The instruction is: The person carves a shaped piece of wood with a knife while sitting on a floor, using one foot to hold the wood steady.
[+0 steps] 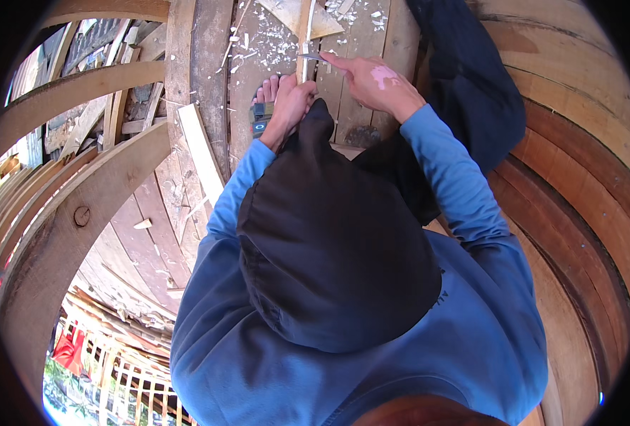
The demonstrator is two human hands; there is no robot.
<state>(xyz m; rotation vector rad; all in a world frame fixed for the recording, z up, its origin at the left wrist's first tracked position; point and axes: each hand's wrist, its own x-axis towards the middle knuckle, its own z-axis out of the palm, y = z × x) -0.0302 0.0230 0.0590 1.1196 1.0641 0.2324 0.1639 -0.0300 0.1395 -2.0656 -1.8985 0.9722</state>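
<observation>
A narrow pale wooden strip (305, 39) stands out ahead of me, its near end in the closed fingers of my left hand (295, 106). Ahead and to the right, my right hand (377, 82) is closed round a small knife whose handle is mostly hidden in the fingers. The knife's thin blade (311, 56) lies across the strip, a short way beyond my left hand. Bare toes (271, 86) and a dark green strap (262, 117) show beside my left hand. A dark, cap-like cloth (336, 227) covers the middle of the view.
White shavings (258, 53) litter the floor planks (212, 64). Beyond the strip lies a flat pale board (311, 18); a loose batten (200, 153) is at the left. Curved wooden ribs (80, 213) rise on the left, and curved planking (571, 177) closes the right side beside a dark trouser leg (471, 92).
</observation>
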